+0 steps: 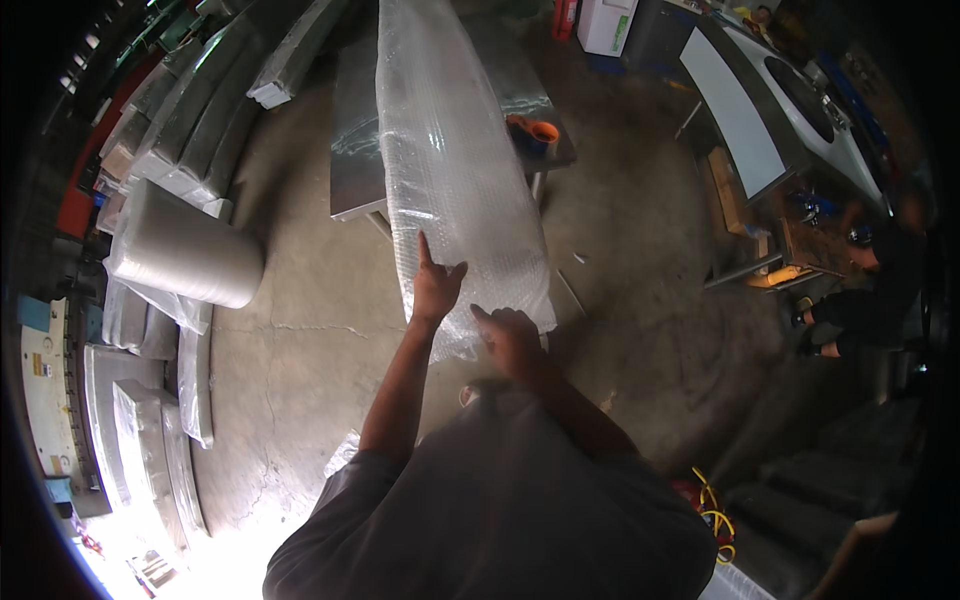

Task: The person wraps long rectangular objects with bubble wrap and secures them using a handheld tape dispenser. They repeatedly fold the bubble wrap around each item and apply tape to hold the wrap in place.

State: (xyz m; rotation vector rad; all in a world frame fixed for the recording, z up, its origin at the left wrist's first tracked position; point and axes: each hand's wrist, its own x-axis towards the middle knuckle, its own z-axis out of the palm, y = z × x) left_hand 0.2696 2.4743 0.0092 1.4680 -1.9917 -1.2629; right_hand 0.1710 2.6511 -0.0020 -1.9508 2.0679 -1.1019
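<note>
A long package in clear bubble wrap (pixel 455 170) stretches away from me across a metal-topped table (pixel 357 185). Its near end overhangs the table edge, with loose, crumpled wrap at the bottom. My left hand (pixel 437 290) rests on or just over the wrap near this end, index finger stretched forward and thumb held apart. Just to its right and nearer me, my right hand (pixel 513 336) is at the package's near right corner. One of its digits points left over the wrap; the other fingers are bent and partly hidden. Neither hand shows anything held.
A big roll of bubble wrap (pixel 190 245) stands at left, by stacks of wrapped long panels (pixel 185 150). An orange round object (pixel 543 131) sits on the table's right side. Farther right are a workbench (pixel 745 110) and another person (pixel 875 290). A thin stick (pixel 570 292) lies on the floor.
</note>
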